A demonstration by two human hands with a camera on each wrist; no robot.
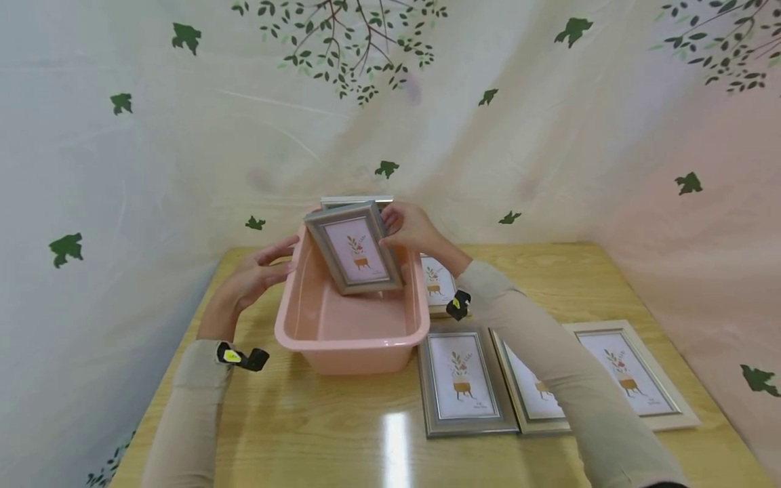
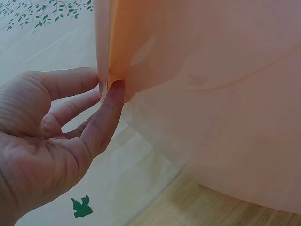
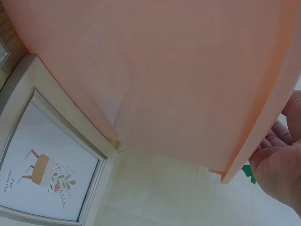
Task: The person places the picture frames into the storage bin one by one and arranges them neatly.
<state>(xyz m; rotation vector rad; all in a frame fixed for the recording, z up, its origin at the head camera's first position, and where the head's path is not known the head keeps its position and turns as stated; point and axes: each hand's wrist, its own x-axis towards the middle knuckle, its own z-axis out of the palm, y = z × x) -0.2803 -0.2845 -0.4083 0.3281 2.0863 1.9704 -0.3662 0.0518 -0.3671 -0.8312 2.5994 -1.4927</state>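
A pink plastic basin (image 1: 354, 344) stands on the table. My left hand (image 1: 253, 274) holds its left rim, with thumb and fingers pinching the edge in the left wrist view. My right hand (image 1: 413, 227) grips a grey-silver picture frame (image 1: 356, 252) by its upper right edge. That frame leans tilted inside the basin, its plant print facing me. Behind it, the top edge of another frame (image 1: 356, 200) shows at the basin's back. In the right wrist view the basin wall (image 3: 164, 70) hides the held frame, and part of my right hand (image 3: 277, 160) appears beyond the rim.
Right of the basin lie more picture frames: a small one (image 1: 434, 281) close to its wall, a grey one (image 1: 460, 376) in front, and two pale ones (image 1: 628, 369) partly under my right forearm. A patterned cloth (image 1: 451, 149) hangs behind the wooden table (image 1: 329, 434).
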